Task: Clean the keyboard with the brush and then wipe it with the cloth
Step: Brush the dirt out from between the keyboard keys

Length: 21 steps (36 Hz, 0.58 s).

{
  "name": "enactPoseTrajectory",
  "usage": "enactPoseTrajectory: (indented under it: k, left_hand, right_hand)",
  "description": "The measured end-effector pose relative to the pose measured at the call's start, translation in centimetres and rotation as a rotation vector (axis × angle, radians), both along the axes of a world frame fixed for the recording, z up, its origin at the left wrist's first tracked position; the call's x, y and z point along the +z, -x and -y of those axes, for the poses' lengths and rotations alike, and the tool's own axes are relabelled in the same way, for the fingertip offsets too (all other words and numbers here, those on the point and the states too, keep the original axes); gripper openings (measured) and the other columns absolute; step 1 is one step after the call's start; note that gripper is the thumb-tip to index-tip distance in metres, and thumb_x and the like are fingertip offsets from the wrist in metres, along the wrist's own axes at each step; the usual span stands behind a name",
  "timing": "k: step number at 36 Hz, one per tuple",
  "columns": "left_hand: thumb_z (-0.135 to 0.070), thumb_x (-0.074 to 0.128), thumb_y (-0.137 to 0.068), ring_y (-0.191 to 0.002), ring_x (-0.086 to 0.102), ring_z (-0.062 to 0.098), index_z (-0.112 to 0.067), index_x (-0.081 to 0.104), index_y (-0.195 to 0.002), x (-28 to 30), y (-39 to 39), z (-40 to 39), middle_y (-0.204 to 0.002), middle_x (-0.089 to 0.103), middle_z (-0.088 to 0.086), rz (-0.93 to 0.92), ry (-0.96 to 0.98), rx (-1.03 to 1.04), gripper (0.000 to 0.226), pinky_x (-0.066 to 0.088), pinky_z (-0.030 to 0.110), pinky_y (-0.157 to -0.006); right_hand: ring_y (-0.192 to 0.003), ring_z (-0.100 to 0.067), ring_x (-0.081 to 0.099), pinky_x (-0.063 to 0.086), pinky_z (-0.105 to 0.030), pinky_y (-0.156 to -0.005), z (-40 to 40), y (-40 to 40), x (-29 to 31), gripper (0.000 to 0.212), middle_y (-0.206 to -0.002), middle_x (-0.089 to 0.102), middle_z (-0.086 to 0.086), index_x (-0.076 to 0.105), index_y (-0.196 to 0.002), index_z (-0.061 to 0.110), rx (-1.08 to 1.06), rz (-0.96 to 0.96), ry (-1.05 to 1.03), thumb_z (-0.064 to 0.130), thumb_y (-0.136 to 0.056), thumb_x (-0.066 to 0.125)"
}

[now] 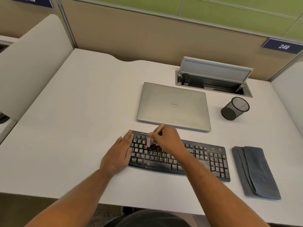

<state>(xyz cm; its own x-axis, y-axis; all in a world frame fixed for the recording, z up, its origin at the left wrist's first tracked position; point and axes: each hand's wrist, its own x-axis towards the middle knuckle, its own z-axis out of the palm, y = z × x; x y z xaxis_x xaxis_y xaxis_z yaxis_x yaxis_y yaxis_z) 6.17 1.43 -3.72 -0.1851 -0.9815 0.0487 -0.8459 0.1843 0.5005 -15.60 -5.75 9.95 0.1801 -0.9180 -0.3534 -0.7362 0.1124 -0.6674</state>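
Observation:
A black keyboard [203,159], speckled with pale crumbs, lies near the front of the white desk [73,120]. My right hand [167,140] grips a small brush [153,140] with a wooden handle; its dark bristles touch the keys in the keyboard's upper left part. My left hand [119,153] lies flat with straight fingers against the keyboard's left end. A folded grey-blue cloth [255,172] rests on the desk just right of the keyboard.
A closed silver laptop [173,105] sits directly behind the keyboard. A black mesh pen cup [234,108] stands to its right. An open cable hatch [213,79] is set in the desk at the back. Partition walls enclose the desk.

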Motion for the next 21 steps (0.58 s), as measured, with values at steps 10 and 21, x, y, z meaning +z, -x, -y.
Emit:
enactPoseTrajectory:
  k: [10, 21]
  left_hand:
    - [-0.033, 0.022, -0.102, -0.152, 0.01, -0.002, -0.018, 0.017, -0.162, 0.0, 0.0, -0.1, -0.169, 0.007, -0.01, -0.004, -0.004, 0.003, 0.062, 0.007, 0.025, -0.125]
    - [-0.033, 0.022, -0.102, -0.152, 0.008, -0.004, -0.018, 0.015, -0.162, -0.2, 0.0, 0.0, -0.169, 0.004, -0.012, 0.008, -0.009, 0.003, 0.062, 0.007, 0.024, -0.125]
  right_hand:
    - [-0.072, -0.009, 0.076, 0.064, -0.036, -0.082, -0.1, 0.3, -0.3, 0.029, -0.076, 0.078, 0.002, 0.077, -0.093, 0.014, 0.119, -0.029, -0.093, 0.041, -0.098, 0.069]
    - [-0.068, -0.009, 0.072, 0.057, -0.026, -0.069, -0.7, 1.5, -0.6, 0.031, -0.075, 0.075, 0.002, 0.074, -0.092, 0.015, 0.077, -0.102, -0.055, 0.043, -0.1, 0.066]
